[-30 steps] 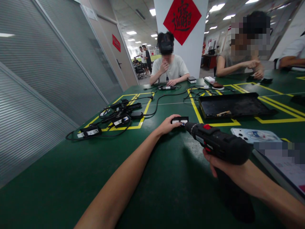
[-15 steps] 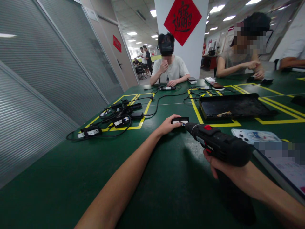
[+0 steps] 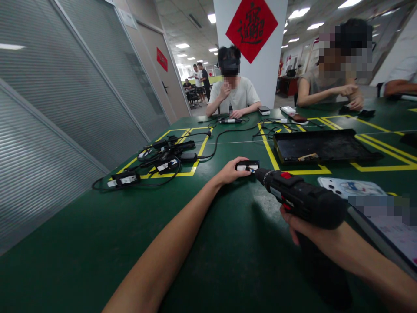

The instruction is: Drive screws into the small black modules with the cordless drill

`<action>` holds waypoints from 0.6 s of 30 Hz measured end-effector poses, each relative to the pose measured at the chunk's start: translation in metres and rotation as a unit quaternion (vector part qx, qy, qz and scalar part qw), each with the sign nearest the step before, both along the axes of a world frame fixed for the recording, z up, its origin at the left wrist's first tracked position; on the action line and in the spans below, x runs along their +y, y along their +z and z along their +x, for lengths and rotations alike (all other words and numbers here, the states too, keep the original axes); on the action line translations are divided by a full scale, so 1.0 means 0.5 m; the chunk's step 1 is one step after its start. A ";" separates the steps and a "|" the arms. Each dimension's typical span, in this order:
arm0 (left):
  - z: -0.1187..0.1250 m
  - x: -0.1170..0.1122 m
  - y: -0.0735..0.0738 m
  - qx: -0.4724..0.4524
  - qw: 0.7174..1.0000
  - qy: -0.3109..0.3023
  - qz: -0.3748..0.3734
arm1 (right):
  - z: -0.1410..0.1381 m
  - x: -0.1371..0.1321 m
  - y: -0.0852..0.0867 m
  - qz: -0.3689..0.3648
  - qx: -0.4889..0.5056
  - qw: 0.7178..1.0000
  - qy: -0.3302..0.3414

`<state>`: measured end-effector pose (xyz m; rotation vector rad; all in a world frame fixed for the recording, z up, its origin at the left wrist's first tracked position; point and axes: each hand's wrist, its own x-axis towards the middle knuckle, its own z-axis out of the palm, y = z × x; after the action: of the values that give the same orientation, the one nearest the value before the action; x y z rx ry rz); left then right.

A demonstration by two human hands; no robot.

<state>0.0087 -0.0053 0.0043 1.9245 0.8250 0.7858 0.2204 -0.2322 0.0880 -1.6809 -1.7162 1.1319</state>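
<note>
My left hand [image 3: 232, 171] grips a small black block with a white face [image 3: 243, 168] by its left end, on the green table [image 3: 208, 243]. The fingers are closed round it. In my right hand [image 3: 302, 226] is a black cordless drill with red switches [image 3: 302, 195], its chuck pointing left and away from me. The front of the chuck is right beside the block's right end. A small blue spot shows there, and I cannot make out whether the bit touches the block. The drill's lower grip and battery lie in dark shadow.
A heap of black cables and adapters [image 3: 169, 154] lies at the left. At the right are a shallow black tray [image 3: 322, 145], a phone in a light blue case [image 3: 352, 187] and a tablet-like device [image 3: 387, 230]. Two people [image 3: 233, 93] sit across the table.
The whole view has shifted slightly. My left thumb sits a little lower, so more of the block's white face shows. Both hands keep their hold.
</note>
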 end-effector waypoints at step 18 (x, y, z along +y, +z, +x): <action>0.001 -0.006 0.008 0.017 0.999 0.016 0.025 | -0.015 -0.008 0.008 0.004 0.004 1.000 -0.029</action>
<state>0.0090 -0.0084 0.0081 1.9771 0.8666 0.8025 0.2130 -0.2364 0.0920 -1.7076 -1.6542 1.1018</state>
